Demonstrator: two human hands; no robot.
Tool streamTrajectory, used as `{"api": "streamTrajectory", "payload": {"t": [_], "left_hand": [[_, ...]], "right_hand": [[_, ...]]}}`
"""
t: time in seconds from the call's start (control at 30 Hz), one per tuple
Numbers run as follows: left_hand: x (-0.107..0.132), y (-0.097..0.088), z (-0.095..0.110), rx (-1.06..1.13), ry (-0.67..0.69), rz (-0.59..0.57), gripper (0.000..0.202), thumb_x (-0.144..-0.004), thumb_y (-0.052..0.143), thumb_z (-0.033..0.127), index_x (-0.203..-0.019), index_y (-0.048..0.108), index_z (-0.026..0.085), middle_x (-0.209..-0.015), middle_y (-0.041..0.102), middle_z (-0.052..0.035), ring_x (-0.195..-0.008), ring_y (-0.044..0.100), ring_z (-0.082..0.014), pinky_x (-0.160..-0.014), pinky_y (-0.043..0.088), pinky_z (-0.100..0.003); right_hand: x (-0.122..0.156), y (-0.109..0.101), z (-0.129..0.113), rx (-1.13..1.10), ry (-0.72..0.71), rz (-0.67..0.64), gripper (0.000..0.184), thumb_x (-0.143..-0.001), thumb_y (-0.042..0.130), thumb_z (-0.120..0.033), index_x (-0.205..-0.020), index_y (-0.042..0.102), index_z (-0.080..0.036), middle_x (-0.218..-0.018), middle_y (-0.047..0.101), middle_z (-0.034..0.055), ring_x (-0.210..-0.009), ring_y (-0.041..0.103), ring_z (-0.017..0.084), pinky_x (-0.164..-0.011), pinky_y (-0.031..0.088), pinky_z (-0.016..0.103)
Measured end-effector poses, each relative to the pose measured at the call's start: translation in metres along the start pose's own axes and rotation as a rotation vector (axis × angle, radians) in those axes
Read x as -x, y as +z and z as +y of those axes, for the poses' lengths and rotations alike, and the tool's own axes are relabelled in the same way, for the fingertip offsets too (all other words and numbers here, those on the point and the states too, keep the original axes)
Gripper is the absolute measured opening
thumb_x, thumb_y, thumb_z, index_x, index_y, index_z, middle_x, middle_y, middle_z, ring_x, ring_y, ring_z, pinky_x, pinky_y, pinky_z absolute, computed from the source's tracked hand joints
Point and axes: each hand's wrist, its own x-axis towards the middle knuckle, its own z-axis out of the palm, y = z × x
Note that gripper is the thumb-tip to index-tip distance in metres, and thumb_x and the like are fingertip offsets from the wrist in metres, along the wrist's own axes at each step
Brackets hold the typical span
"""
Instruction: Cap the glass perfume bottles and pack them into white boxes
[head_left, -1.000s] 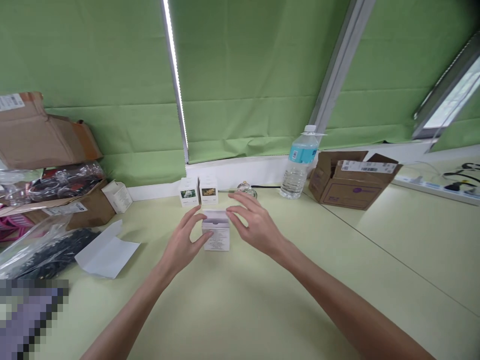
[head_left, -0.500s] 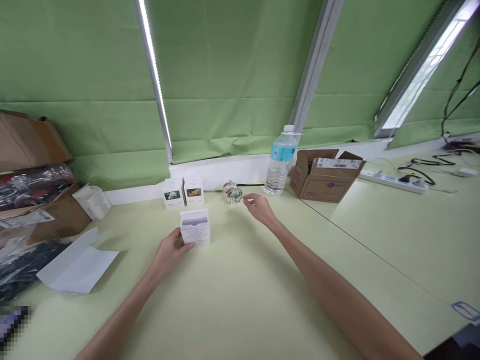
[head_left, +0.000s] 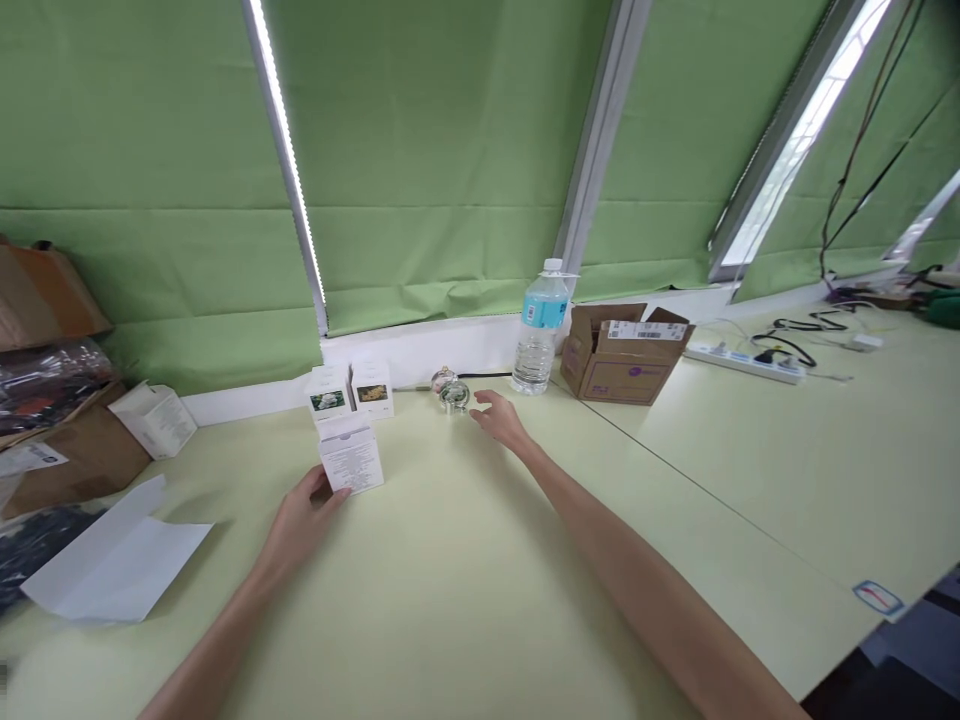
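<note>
My left hand (head_left: 304,520) grips a small white printed box (head_left: 352,462) low on its left side, fingers wrapped around it. The box leans slightly, and its top flap is up. Beyond it stand a white box with a white-flower picture (head_left: 328,392) and another with a yellowish picture (head_left: 372,390). My right hand (head_left: 498,418) is just right of a small round clear glass piece (head_left: 454,397), thumb and fingers apart with nothing between them. Partly behind that piece sits a pinkish glass piece (head_left: 442,377); what kind of glassware these are, I cannot tell.
A large water bottle (head_left: 536,335) stands at the back, beside an open cardboard box (head_left: 622,360). Farther right lie a power strip (head_left: 742,362) and cables. On the left are a white paper sheet (head_left: 120,565), a white carton (head_left: 155,420) and stacked brown boxes (head_left: 82,450).
The view has turned slightly to the right. In my left hand the white box has tilted and its opening is less visible. The right hand's fingers have spread beside the glass pieces.
</note>
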Motion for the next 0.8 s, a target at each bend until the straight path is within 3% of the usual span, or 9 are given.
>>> {"api": "streamTrajectory", "payload": {"t": [0.17,0.4,0.5,0.6,0.7,0.8], "left_hand": [[0.000,0.000,-0.002,-0.001,0.026,-0.002,0.046,-0.080,0.056,0.041,-0.122,0.053,0.021,-0.122,0.062,-0.0070,-0.111,0.058,-0.0258,-0.098,0.044,-0.044],[-0.003,0.003,-0.005,0.040,0.040,0.074,0.054,-0.083,0.054,0.046,-0.128,0.042,0.019,-0.127,0.057,-0.0120,-0.116,0.055,-0.0253,-0.098,0.044,-0.043],[-0.003,0.003,-0.007,-0.004,0.055,0.147,0.055,-0.085,0.051,0.047,-0.130,0.039,0.019,-0.129,0.053,-0.0137,-0.117,0.053,-0.0264,-0.096,0.044,-0.044],[0.001,0.001,-0.002,-0.071,0.066,0.287,0.054,-0.084,0.050,0.048,-0.130,0.040,0.021,-0.130,0.050,-0.0131,-0.112,0.053,-0.0275,-0.081,0.050,-0.039],[0.007,-0.002,0.005,-0.153,0.090,0.431,0.045,-0.086,0.048,0.047,-0.123,0.045,0.022,-0.115,0.056,-0.0101,-0.097,0.055,-0.0241,-0.069,0.049,-0.034],[0.013,-0.002,0.010,-0.237,0.169,0.500,0.024,-0.087,0.047,0.041,-0.099,0.052,0.021,-0.088,0.058,-0.0041,-0.080,0.054,-0.0186,-0.068,0.045,-0.030]], "right_hand": [[-0.032,0.009,-0.003,0.004,-0.053,-0.015,0.056,-0.074,0.062,-0.021,-0.128,0.051,-0.016,-0.122,0.059,0.0125,-0.082,0.062,0.017,-0.074,0.049,0.028],[-0.064,0.010,-0.006,0.017,-0.130,-0.088,0.043,-0.069,0.066,-0.014,-0.112,0.063,-0.015,-0.107,0.066,0.0086,-0.086,0.061,0.019,-0.079,0.046,0.027],[-0.067,0.008,-0.002,0.013,-0.134,-0.108,0.038,-0.069,0.067,-0.016,-0.108,0.066,-0.015,-0.102,0.068,0.0079,-0.085,0.061,0.019,-0.077,0.046,0.026],[-0.066,0.006,0.000,-0.008,-0.131,-0.134,0.038,-0.071,0.065,-0.018,-0.109,0.065,-0.014,-0.101,0.067,0.0076,-0.078,0.061,0.017,-0.071,0.047,0.025],[-0.062,0.005,0.000,-0.043,-0.134,-0.169,0.039,-0.073,0.063,-0.017,-0.112,0.064,-0.014,-0.100,0.067,0.0075,-0.071,0.060,0.014,-0.064,0.047,0.023],[-0.055,0.003,-0.001,-0.080,-0.149,-0.210,0.039,-0.074,0.061,-0.016,-0.112,0.063,-0.015,-0.101,0.067,0.0073,-0.067,0.059,0.013,-0.059,0.047,0.021]]}}
